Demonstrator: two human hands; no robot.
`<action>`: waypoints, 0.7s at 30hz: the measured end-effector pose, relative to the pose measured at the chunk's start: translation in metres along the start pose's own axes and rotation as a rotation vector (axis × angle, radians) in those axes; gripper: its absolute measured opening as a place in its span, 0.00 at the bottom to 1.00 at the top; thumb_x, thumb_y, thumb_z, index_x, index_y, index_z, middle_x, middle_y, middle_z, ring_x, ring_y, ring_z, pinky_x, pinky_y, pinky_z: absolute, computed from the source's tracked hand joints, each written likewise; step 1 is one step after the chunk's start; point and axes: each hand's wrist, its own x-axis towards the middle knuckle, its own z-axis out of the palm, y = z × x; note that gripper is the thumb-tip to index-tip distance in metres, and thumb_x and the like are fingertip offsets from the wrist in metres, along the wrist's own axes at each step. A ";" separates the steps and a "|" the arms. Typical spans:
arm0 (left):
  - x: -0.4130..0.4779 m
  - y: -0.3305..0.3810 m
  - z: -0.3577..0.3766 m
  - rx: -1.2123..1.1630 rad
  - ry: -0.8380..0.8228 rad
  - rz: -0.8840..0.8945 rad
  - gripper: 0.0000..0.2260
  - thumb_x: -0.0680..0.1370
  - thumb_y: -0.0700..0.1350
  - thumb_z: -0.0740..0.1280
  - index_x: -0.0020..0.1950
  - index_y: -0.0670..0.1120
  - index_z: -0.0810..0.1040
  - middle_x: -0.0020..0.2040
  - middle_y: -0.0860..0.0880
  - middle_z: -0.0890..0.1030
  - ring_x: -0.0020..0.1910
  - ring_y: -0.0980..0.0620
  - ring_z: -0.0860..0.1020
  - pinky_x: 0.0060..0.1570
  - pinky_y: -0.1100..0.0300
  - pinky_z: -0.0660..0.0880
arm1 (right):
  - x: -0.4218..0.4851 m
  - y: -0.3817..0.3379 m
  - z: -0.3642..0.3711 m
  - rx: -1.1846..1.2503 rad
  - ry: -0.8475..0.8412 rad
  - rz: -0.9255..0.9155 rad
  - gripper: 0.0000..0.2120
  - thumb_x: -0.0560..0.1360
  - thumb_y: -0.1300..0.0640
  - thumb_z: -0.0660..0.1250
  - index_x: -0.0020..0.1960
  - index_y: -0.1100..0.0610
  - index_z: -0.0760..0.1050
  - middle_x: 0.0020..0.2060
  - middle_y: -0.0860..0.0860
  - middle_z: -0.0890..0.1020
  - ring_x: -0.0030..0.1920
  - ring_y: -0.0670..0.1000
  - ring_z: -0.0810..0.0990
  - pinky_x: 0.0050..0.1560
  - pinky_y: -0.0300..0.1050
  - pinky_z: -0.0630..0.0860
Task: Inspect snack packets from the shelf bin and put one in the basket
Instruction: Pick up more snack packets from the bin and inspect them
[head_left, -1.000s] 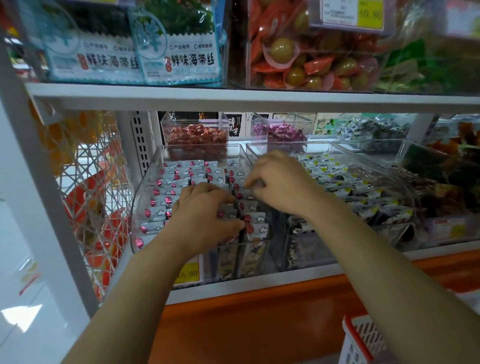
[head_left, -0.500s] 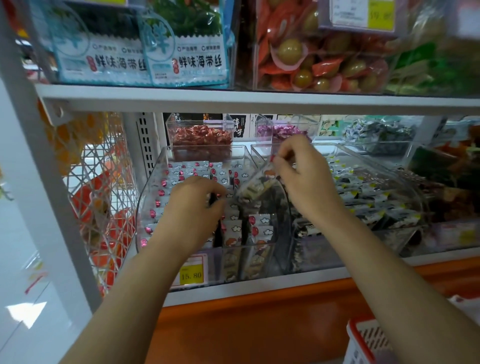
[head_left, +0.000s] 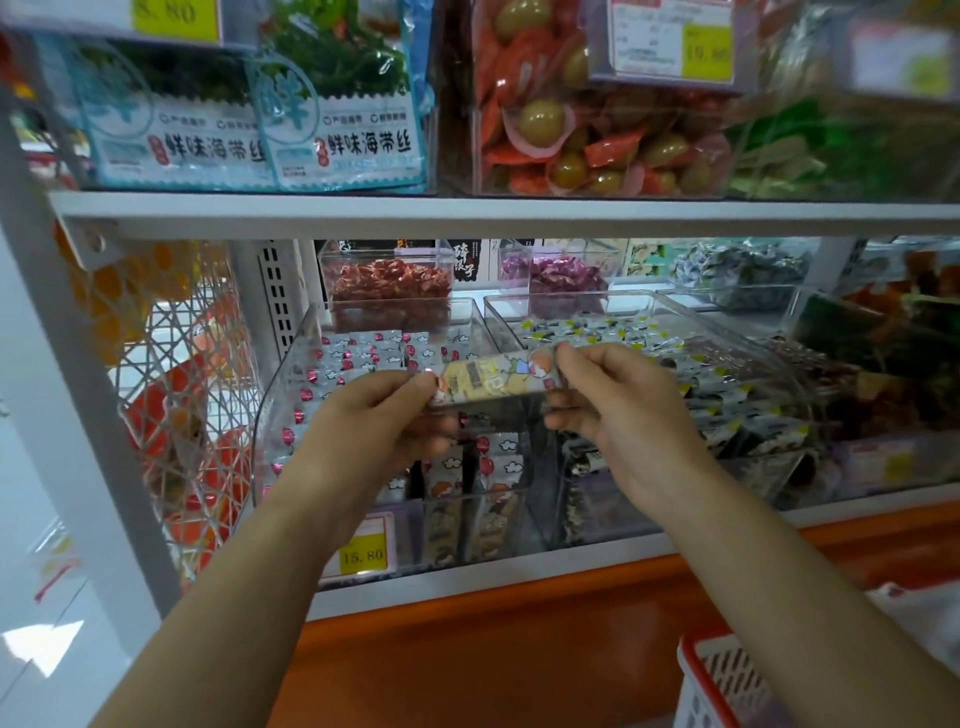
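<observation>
One packet (head_left: 488, 376), pinched endwise between your left hand (head_left: 374, 421) and right hand (head_left: 623, 410), lies crosswise above the bin (head_left: 283, 405); basket (head_left: 727, 680) sits low right, nearer the right hand

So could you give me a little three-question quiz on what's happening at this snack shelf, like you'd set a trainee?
1. True or false: the snack packet is pinched at its ends by both the left hand and the right hand.
2. Where is the red-rimmed basket? A on the top shelf; B at the lower right of the view; C in the left hand.
3. Fill in: the yellow price tag on the clear bin reads ___.
Key: 1 true; 2 B; 3 15.80.
</observation>
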 end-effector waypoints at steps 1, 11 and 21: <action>0.001 0.001 0.000 -0.077 0.001 -0.030 0.09 0.78 0.45 0.63 0.47 0.40 0.79 0.34 0.44 0.82 0.31 0.53 0.81 0.31 0.67 0.76 | 0.000 0.000 -0.001 0.006 -0.012 0.020 0.09 0.77 0.59 0.64 0.40 0.62 0.76 0.34 0.51 0.80 0.29 0.44 0.78 0.31 0.38 0.77; 0.003 0.001 0.001 -0.374 0.061 -0.127 0.06 0.76 0.42 0.66 0.45 0.39 0.76 0.30 0.45 0.79 0.27 0.55 0.79 0.26 0.67 0.75 | 0.004 0.002 -0.005 0.342 -0.014 0.325 0.06 0.75 0.58 0.65 0.42 0.60 0.77 0.26 0.52 0.77 0.24 0.46 0.74 0.23 0.37 0.72; 0.000 0.001 0.003 -0.128 -0.064 0.029 0.05 0.75 0.42 0.66 0.44 0.44 0.82 0.39 0.47 0.83 0.38 0.53 0.81 0.38 0.64 0.78 | 0.002 0.007 -0.009 0.044 -0.034 -0.004 0.02 0.75 0.60 0.66 0.45 0.59 0.76 0.34 0.48 0.80 0.34 0.46 0.82 0.34 0.41 0.79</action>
